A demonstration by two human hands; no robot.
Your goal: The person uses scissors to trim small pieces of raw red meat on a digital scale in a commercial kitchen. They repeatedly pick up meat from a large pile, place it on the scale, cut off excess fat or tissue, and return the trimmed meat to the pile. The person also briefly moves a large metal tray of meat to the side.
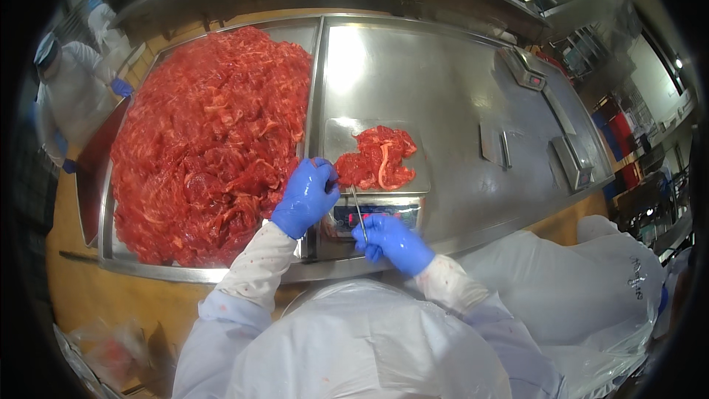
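Observation:
Blue gloves cover both hands. My right hand (pixel 391 241) is closed around a thin, straight metal tool (pixel 360 212), like a slim blade or tweezers, its tip pointing at the meat on the scale. Small pieces of raw red meat (pixel 385 159) lie in a heap on the steel plate of the weighing scale (pixel 413 214), whose lit display faces me. At the scale's left edge my left hand (pixel 306 198) has its fingers pinched together; what they hold, if anything, is hidden. A large mound of sliced raw meat (pixel 210 148) lies just left of that hand.
A steel tray (pixel 214 275) bears the mound; a raised rim (pixel 317 81) divides it from the steel worktop (pixel 450 96). More scales (pixel 524 68) and a flat metal scraper (pixel 491 144) lie to the right. One person (pixel 74 96) stands at the left, another (pixel 561 288) close on my right.

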